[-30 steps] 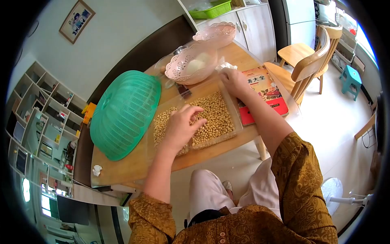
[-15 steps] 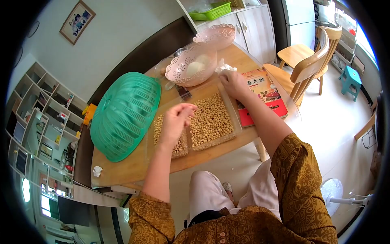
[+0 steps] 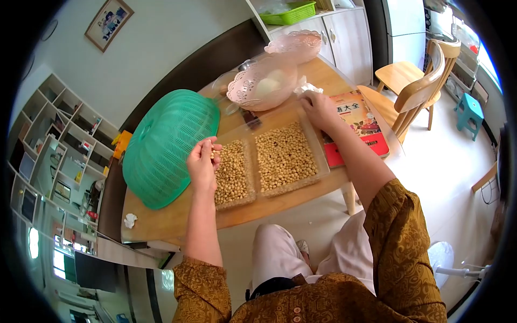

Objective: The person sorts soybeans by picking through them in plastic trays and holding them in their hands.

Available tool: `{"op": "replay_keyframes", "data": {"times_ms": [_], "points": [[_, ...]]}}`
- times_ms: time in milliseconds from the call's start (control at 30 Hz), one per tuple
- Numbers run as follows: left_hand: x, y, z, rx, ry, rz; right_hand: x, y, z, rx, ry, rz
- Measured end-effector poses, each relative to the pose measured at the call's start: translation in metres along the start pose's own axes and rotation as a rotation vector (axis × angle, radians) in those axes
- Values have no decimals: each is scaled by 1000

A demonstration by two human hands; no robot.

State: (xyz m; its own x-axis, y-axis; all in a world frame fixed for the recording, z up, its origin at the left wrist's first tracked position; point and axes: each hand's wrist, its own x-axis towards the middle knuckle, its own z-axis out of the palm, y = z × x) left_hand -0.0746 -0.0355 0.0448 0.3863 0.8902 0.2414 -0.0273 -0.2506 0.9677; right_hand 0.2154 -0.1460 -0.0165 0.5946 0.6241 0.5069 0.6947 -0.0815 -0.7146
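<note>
Two clear trays of round, pale yellow beans lie side by side on the wooden table. My left hand (image 3: 203, 164) is curled at the left edge of the left tray (image 3: 232, 172), with a few beans between its fingers. My right hand (image 3: 321, 111) rests, fingers bent, at the top right corner of the right tray (image 3: 285, 158); whether anything is in it is hidden. Beside that hand lies a red book (image 3: 360, 123), partly under my right forearm. A crumpled white tissue (image 3: 307, 86) is just beyond my right fingertips.
A green mesh cover (image 3: 169, 145) stands on the left of the table (image 3: 156, 226). Pink lace-edged bowls (image 3: 253, 89) stand at the back, one with something white inside. Another crumpled tissue (image 3: 130, 220) lies at the left end. Wooden chairs (image 3: 420, 89) stand at the right.
My left hand has moved left from above the beans to the left tray's edge, uncovering more of both trays. My right hand stays at the right tray's corner. The view has shifted slightly.
</note>
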Motion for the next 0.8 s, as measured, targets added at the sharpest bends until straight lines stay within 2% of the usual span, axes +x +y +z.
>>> {"op": "replay_keyframes", "data": {"times_ms": [367,433,567,633,667,733,767,800], "points": [[-2,-5,-2,105,15,60,-1,0,0,-2,16,-21],[-2,-5,-2,199,31,124,-1,0,0,5,8,-8],[-17,9,14,378,44,109,-1,0,0,-12,5,-6],[-26,15,24,694,22,209,-1,3,4,-14,69,-45],[-27,15,27,692,19,210,-1,4,5,-17,70,-43],[-25,15,31,1029,-32,686,0,5,6,-14,77,-47],[-23,15,34,1019,-104,781,1,6,6,-16,79,-44],[-28,20,43,1018,-107,781,1,6,7,-21,75,-48]]}}
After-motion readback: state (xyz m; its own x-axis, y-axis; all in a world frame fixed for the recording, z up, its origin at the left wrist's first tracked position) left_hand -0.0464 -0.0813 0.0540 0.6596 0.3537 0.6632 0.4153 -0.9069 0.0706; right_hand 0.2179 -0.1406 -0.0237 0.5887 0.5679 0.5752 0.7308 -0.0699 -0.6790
